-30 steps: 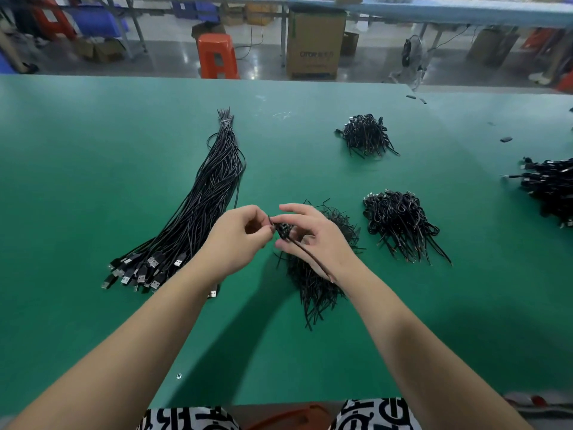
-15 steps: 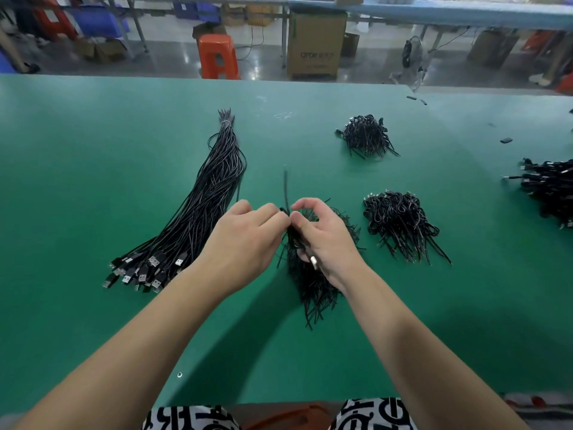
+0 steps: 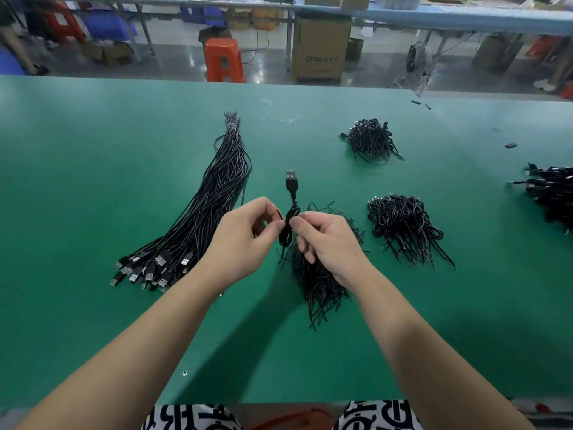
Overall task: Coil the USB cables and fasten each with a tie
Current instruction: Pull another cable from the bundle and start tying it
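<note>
- The coil, a small black bundle with its USB plug sticking up at 12 o'clock, is held in the air over the table, between both hands.
- The left hand pinches the coil's 9 o'clock side between thumb and fingertips; the right hand pinches its 3 o'clock side, other fingers loosely curled.
- Step in hand, as I judge it: twisting a tie round the coil's waist. The tie itself is too thin to make out.
- Next move calls for a tight twist with the loops kept pinched, or they may spring open.
- Just under the right hand lies the tie pile.
- Uncoiled cables lie at 9 o'clock.
- Finished coils sit at 3 o'clock, more at 1 o'clock.
</note>
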`<action>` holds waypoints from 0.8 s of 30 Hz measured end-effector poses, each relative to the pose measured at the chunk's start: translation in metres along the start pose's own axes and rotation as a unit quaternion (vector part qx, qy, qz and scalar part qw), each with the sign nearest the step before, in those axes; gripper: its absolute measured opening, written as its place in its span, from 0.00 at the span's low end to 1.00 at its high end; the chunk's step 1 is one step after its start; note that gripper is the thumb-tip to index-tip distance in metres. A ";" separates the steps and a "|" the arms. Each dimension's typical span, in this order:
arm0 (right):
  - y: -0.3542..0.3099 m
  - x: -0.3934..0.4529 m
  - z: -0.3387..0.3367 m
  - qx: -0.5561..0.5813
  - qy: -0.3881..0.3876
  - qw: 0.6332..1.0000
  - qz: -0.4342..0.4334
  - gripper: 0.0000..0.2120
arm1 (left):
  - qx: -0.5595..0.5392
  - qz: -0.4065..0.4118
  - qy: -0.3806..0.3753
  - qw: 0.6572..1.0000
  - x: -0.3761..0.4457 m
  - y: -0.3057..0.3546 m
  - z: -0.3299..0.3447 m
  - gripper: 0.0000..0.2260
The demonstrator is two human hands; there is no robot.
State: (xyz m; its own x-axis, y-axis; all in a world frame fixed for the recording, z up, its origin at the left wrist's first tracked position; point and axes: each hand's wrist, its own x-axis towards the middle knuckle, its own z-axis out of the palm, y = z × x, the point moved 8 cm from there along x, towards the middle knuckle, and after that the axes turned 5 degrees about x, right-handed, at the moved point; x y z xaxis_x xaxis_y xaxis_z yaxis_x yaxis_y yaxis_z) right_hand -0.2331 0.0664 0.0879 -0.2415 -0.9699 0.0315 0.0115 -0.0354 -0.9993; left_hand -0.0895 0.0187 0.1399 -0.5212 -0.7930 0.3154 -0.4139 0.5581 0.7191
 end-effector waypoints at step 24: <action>0.009 0.002 0.001 0.039 0.010 0.998 0.043 0.05 | 0.266 0.201 0.026 0.942 -0.007 0.032 0.012 0.06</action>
State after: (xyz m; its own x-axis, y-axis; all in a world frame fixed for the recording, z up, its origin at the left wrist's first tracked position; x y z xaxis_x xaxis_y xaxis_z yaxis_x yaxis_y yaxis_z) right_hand -0.2323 0.0641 0.0787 -0.2564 -0.9650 -0.0555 0.1077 0.0286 -0.9938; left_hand -0.1083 0.0451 0.1529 -0.6845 -0.4939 0.5362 -0.5133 0.8488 0.1266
